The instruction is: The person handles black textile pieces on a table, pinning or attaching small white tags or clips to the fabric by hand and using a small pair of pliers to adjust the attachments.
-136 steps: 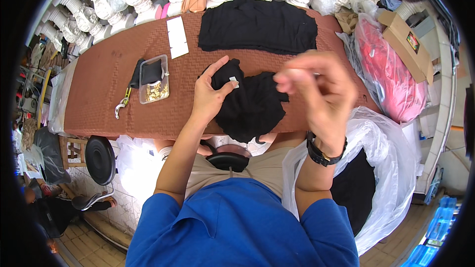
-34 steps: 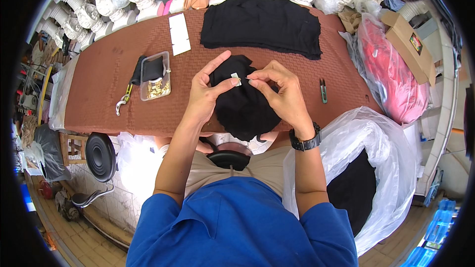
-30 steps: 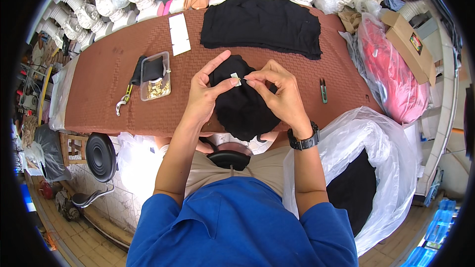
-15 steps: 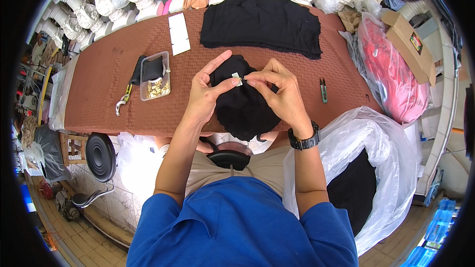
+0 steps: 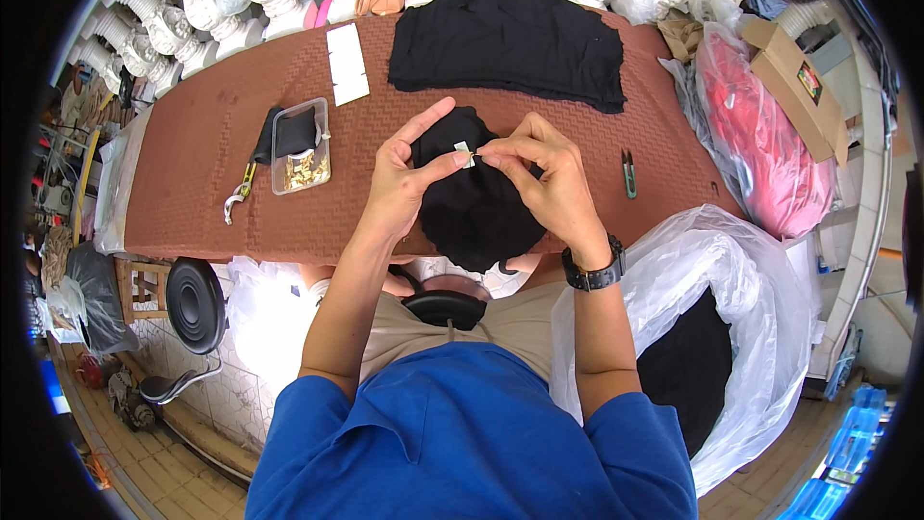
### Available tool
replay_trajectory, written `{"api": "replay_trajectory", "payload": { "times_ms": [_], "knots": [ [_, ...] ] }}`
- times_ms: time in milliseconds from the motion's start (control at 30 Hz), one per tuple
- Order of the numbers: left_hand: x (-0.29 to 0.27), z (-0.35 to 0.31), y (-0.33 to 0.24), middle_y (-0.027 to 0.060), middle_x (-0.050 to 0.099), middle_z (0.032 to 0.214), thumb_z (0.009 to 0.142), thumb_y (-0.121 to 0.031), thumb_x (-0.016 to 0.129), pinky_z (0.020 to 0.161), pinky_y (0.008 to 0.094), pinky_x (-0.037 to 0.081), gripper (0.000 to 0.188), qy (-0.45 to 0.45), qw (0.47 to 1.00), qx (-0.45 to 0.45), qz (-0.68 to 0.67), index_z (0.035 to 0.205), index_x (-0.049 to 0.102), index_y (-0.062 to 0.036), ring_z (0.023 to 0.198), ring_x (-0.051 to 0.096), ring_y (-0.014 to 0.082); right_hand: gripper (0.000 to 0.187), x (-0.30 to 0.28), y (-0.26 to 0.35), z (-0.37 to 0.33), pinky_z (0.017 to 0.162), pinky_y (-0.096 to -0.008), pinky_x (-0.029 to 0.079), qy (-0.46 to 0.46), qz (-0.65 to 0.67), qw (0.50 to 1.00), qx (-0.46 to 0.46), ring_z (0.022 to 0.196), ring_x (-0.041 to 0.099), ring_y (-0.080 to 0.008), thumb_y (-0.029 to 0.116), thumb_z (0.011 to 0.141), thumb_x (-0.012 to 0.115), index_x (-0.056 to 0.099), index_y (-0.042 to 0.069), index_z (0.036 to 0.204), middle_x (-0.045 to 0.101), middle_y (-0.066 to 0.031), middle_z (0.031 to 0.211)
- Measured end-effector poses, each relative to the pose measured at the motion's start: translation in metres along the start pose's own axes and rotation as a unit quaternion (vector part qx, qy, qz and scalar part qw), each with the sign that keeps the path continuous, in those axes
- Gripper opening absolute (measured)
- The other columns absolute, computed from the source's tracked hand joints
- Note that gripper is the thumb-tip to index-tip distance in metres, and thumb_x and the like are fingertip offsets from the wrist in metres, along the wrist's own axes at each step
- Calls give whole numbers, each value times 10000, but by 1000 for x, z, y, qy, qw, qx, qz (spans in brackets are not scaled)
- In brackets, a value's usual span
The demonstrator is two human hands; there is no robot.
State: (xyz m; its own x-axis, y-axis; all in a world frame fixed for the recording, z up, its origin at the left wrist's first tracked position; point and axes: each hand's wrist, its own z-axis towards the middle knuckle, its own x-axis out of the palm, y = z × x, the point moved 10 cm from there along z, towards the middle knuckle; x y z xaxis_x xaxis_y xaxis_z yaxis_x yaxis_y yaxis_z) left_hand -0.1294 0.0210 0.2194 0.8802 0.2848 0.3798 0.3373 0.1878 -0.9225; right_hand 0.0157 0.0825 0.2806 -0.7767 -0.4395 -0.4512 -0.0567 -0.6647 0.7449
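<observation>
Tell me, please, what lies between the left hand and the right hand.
In the head view, black cloth lies between the left hand and the right hand, with a small pale tag showing against it.

Since the earliest view, the right hand [image 5: 547, 178] has been lowered from a blurred, raised position and brought in to the pale label [image 5: 463, 152], where a small item, too tiny to be made out, is pinched between thumb and forefinger. The slight gap seen between these fingertips and the label about a second ago is now nearly closed. The black cloth [image 5: 476, 221] under the hands is gathered in more compactly on its right side. Green snips [image 5: 628, 175] are revealed where the hand was seen, and the lower-left floor is vacated by a person in dark clothing
</observation>
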Motion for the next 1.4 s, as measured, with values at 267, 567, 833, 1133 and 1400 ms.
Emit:
{"api": "replay_trajectory", "payload": {
  "times_ms": [267, 567, 833, 1133, 1400],
  "knots": [
    [-2, 2, 3, 90, 669, 1211, 815, 68, 770, 931, 257, 543, 649, 6, 1000, 1, 0, 1418, 547, -21, 1003, 663, 100, 145, 0, 0, 2, 610, -315, 455, 2, 10, 1000, 8, 659, 559, -182, -37, 843, 729, 764, 31, 966, 584, -75, 803],
    [1, 3, 6, 85, 646, 1261, 818, 57, 767, 964, 253, 513, 671, 21, 1000, -10, 4, 1439, 519, -8, 1040, 650, 97, 107, 5, -19, 1, 607, -284, 449, 10, 57, 998, 35, 663, 562, -141, 4, 838, 762, 765, 34, 941, 612, -48, 782],
    [-8, 5, 17, 74, 692, 1163, 829, 64, 753, 929, 245, 533, 655, 4, 1000, -24, 9, 1436, 521, -10, 991, 666, 90, 125, 17, -43, -3, 688, -254, 487, 50, 171, 980, 84, 775, 613, -93, 18, 873, 754, 752, 25, 998, 659, -24, 809],
    [-9, 4, 19, 82, 696, 1169, 811, 56, 772, 922, 255, 543, 649, -12, 998, -40, 41, 1415, 554, -36, 1000, 674, 107, 169, 24, -47, -5, 796, -267, 500, 35, 173, 975, 136, 882, 615, -109, -26, 892, 704, 711, 41, 1047, 643, -22, 974],
    [-9, 7, 19, 81, 697, 1176, 798, 49, 783, 929, 261, 535, 647, -30, 987, 35, 157, 1403, 564, -20, 1034, 664, 117, 86, 24, -1, 4, 708, -314, 517, 26, -18, 999, -41, 783, 635, -203, -52, 888, 654, 644, -23, 969, 627, -84, 912]
  ]
}}
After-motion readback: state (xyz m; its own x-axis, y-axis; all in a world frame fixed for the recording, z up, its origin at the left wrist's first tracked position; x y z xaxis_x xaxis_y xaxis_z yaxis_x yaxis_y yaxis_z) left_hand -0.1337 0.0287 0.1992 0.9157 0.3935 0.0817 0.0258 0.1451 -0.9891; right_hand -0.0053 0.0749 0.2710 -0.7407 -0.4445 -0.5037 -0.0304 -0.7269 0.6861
